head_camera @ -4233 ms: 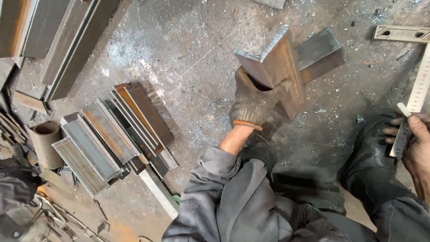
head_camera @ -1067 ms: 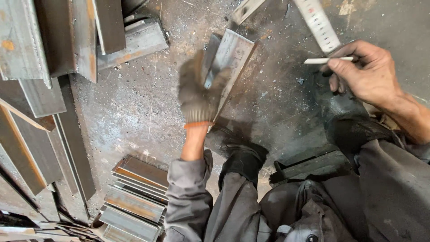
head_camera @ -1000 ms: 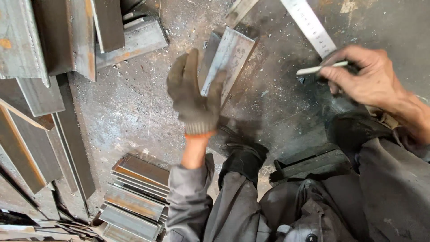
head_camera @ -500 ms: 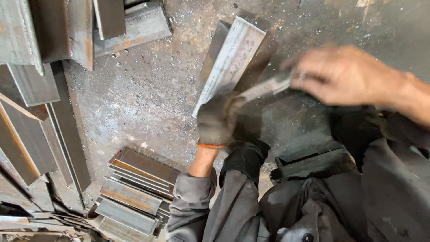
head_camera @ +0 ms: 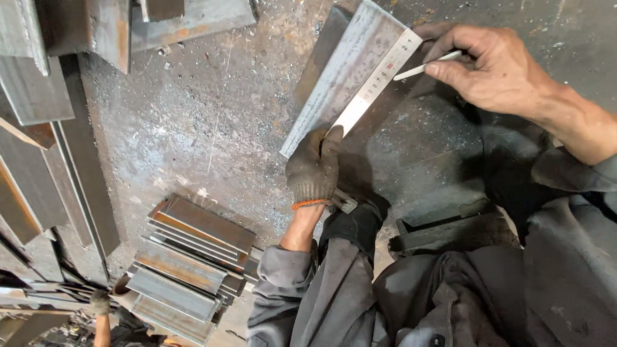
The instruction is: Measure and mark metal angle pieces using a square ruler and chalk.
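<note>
A grey steel angle piece [head_camera: 339,69] lies slanted on the metal work surface. A steel ruler [head_camera: 379,80] rests along its right edge. My left hand [head_camera: 314,168], in a dark knitted glove with an orange cuff, presses down on the ruler's lower end. My right hand [head_camera: 498,69] is bare and pinches a thin white marking stick [head_camera: 426,65] whose tip touches the ruler's upper end. My knees in grey work trousers fill the lower right.
A stack of short rusty angle pieces [head_camera: 186,263] lies at lower left. Long steel bars [head_camera: 51,135] run along the left edge, more steel pieces [head_camera: 186,16] at the top. Another person's gloved hand [head_camera: 98,302] shows at the bottom left corner.
The ruler now lies on the angle piece. My left hand moved from the piece's middle to the ruler's lower end. My right hand brought the marking stick to the ruler's upper end.
</note>
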